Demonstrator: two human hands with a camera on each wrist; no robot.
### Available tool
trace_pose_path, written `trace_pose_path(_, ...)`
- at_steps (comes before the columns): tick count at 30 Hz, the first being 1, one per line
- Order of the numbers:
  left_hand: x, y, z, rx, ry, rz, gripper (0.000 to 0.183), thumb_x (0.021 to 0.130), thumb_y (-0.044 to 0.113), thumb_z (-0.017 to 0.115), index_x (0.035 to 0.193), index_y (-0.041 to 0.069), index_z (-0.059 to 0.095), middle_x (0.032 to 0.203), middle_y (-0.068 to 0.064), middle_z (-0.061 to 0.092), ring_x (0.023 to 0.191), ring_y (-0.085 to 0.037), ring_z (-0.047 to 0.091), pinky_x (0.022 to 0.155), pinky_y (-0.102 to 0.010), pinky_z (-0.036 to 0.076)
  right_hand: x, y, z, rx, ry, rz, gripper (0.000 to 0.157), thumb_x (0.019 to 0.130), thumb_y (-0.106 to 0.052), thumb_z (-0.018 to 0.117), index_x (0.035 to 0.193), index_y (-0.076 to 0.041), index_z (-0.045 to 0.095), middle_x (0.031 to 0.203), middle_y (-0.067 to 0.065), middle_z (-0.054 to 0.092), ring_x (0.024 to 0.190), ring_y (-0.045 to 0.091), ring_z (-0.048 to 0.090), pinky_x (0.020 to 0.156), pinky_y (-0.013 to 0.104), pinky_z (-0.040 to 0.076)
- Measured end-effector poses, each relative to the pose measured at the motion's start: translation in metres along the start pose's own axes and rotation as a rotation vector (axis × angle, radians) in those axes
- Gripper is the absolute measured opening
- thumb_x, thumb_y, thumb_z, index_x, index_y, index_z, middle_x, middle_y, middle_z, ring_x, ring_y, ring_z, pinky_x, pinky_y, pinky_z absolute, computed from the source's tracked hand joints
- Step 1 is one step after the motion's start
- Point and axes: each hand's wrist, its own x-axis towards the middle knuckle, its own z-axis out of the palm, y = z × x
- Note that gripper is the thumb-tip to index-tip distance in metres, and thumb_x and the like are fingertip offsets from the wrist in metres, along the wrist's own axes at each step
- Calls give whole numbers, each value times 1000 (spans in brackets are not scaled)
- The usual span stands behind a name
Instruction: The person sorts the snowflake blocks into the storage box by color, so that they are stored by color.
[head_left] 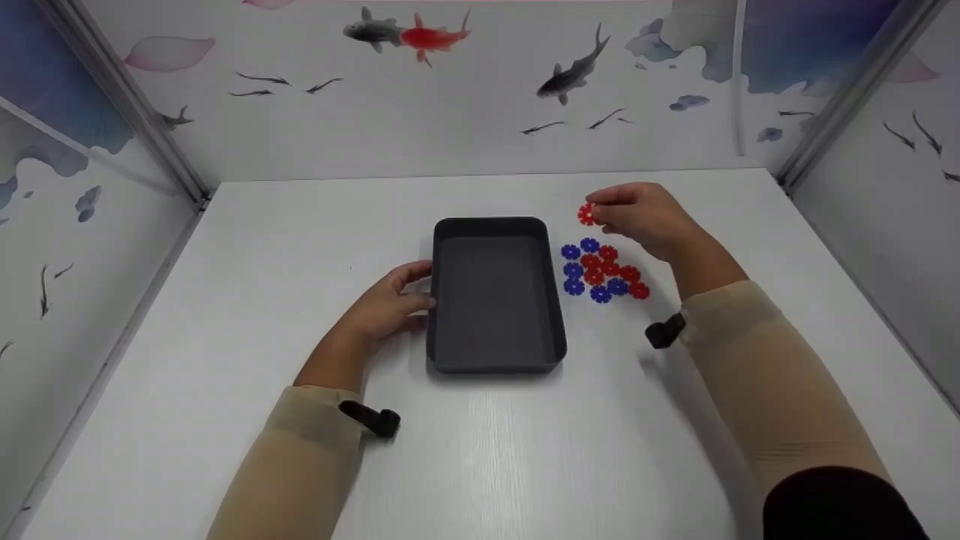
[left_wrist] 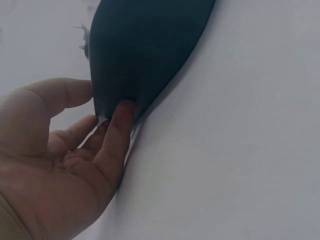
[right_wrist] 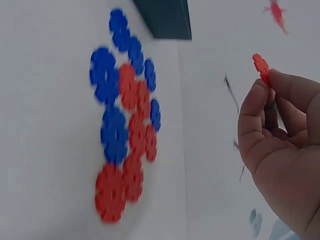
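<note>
While your left hand (head_left: 386,304) touches the tray (head_left: 491,307), fingers apart, your right hand (head_left: 646,219) pinches a red disc (head_left: 584,215) beyond the pile (head_left: 593,277); likely light, stiff and slick, it's best held by its rim.

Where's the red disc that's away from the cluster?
In the head view, the red disc is pinched in the right hand, past the far side of the red-and-blue cluster and right of the dark tray.
</note>
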Motion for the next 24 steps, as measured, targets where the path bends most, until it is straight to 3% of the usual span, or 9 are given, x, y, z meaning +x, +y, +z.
trace_pose_path(11, 1, -1, 0, 19, -12, 12, 69, 99, 8, 68, 162, 23, 44, 172, 2, 39, 144, -23, 57, 114, -45, 54, 12, -43, 78, 159, -69, -66, 27, 103, -27, 73, 130, -21, 75, 130, 6, 72, 116, 24, 70, 108, 36, 58)
trace_pose_path(16, 0, 1, -1, 2, -19, 10, 70, 98, 7, 69, 162, 23, 45, 172, 3, 39, 145, -23, 56, 115, -46, 53, 19, -60, 105, 222, -100, -100, 25, 101, -23, 75, 126, -18, 77, 125, 8, 73, 113, 30, 70, 100, 36, 61)
trace_pose_path(24, 1, 1, -2, 9, -42, 9, 72, 99, 7, 69, 164, 23, 42, 172, 2, 38, 145, -23, 55, 115, -45, 53, 42, -67, 142, 271, -149, -84, 24, 103, -18, 72, 126, -16, 76, 120, 10, 73, 103, 26, 69, 110, 48, 57)
